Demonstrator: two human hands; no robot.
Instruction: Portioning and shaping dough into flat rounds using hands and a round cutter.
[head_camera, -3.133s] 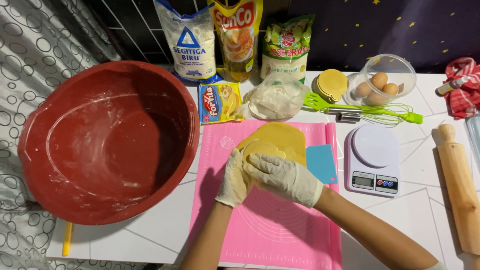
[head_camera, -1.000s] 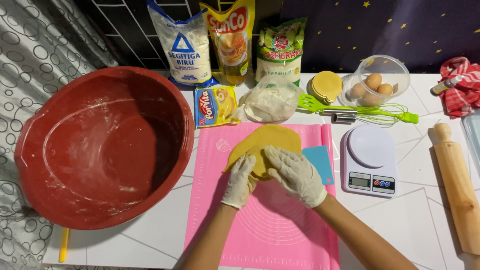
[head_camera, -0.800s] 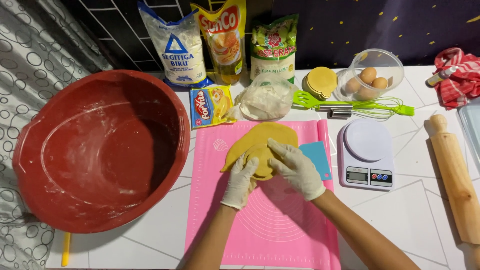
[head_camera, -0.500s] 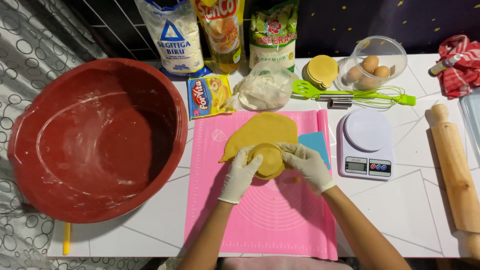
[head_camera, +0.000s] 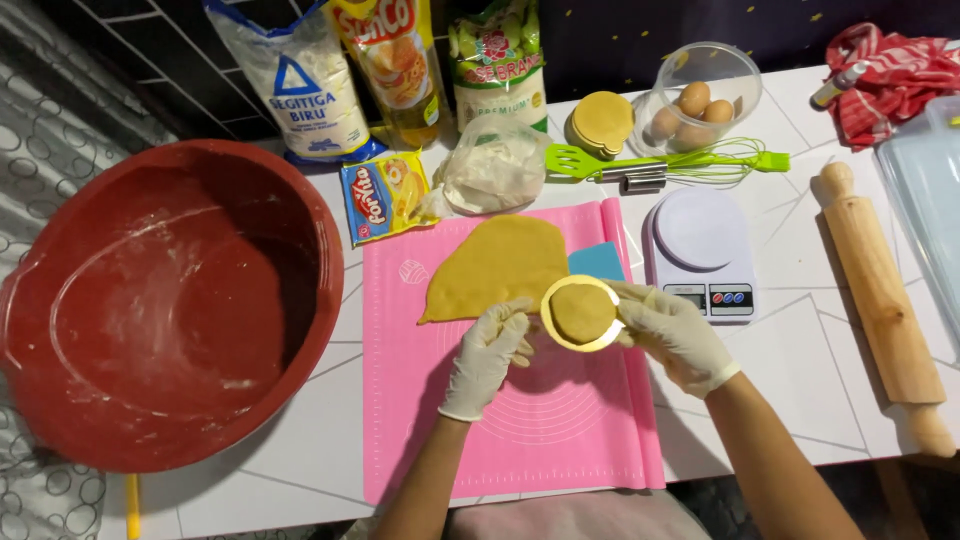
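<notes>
Holding a round ring cutter with a dough disc in it, the gloved left hand and right hand pinch it from both sides above the pink mat, whose near edge reaches the bench front, bare white bench lying right of it. Beyond lie the rolled yellow dough sheet, a blue scraper and a white scale; a big red basin blocks the left, a wooden rolling pin the right. Farthest stand a white flour bag, yellow oil pouch, green bag, small yellow sachet, and an egg bowl.
</notes>
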